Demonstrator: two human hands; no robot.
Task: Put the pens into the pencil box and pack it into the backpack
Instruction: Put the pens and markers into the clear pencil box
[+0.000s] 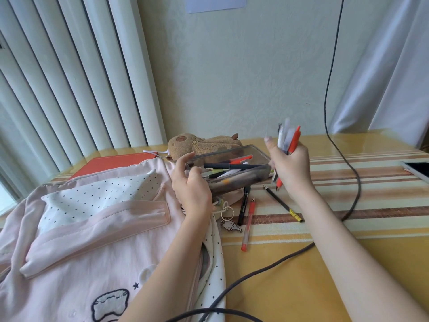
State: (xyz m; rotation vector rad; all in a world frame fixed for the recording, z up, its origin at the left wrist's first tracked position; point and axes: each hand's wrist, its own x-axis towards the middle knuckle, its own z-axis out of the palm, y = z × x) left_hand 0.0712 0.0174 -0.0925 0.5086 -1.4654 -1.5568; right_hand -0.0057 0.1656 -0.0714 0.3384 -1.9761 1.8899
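Note:
A clear grey pencil box (236,180) stands open at mid-table, lid tilted back, several pens inside. My left hand (190,187) grips its left end, resting on the pink backpack (92,228), which lies flat at the left. My right hand (291,166) is just right of the box, closed around a bunch of pens (289,140) held upright, one of them orange. Three pens lie loose in front of the box: a black marker (243,206), a red pen (248,225) and a thin black pen (282,203).
A brown plush capybara (199,145) lies behind the box. A red notebook (111,162) sits beyond the backpack. A dark cable (355,189) crosses the table's right and front. A phone (417,170) lies at the right edge. A keyring charm (229,223) hangs from the backpack.

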